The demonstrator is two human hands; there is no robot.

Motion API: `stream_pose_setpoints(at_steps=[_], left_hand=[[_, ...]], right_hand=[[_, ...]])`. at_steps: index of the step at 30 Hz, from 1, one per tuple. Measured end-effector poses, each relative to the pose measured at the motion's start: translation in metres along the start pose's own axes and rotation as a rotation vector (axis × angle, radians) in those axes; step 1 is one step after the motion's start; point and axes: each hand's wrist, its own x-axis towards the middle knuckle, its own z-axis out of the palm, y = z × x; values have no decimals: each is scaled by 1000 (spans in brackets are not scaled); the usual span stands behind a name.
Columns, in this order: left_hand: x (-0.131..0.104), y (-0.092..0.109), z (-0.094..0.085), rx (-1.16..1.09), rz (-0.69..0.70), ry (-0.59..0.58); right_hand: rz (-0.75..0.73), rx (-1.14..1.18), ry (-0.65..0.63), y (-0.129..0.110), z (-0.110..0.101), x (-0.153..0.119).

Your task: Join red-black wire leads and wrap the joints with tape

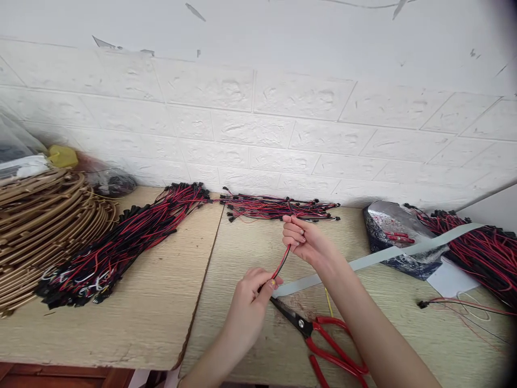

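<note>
My left hand [252,296] is closed, thumb and fingers pinching the lower end of a red and black wire [281,263]. Higher up and to the right, my right hand [301,235] has its fingers curled round the same wire, which runs slanting between the two hands. Whatever sits inside each grip is hidden. Just below my left hand lie scissors [315,328] with red handles and dark blades. A pale strip of tape [301,284] passes near my left fingertips and under my right forearm.
Piles of red and black wires lie at the left [133,242], against the wall [278,207] and at the right [472,253]. Stacked tan hoops [48,231] stand far left. A patterned bag [390,237] holds small red parts. A loose connector [423,304] lies right.
</note>
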Motion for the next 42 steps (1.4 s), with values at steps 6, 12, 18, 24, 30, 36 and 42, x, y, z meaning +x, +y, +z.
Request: stream_pose_setpoints(at_steps=[6, 12, 18, 24, 30, 36, 42], left_hand=[[11, 5, -7, 148, 18, -16], [19, 1, -14, -50, -40, 2], [19, -7, -16, -50, -47, -187], [17, -1, -21, -205, -90, -402], [22, 8, -17, -311, -125, -320], [23, 8, -9, -311, -164, -255], [22, 3, -4, -199, -193, -232]], right_hand=[[-5, 43, -14, 2, 3, 20], [6, 54, 23, 6, 5, 31], [49, 29, 22, 15, 15, 31], [159, -38, -59, 12, 31, 20], [157, -54, -77, 12, 37, 18], [31, -117, 7, 16, 39, 14], [-48, -364, 79, 26, 30, 17]])
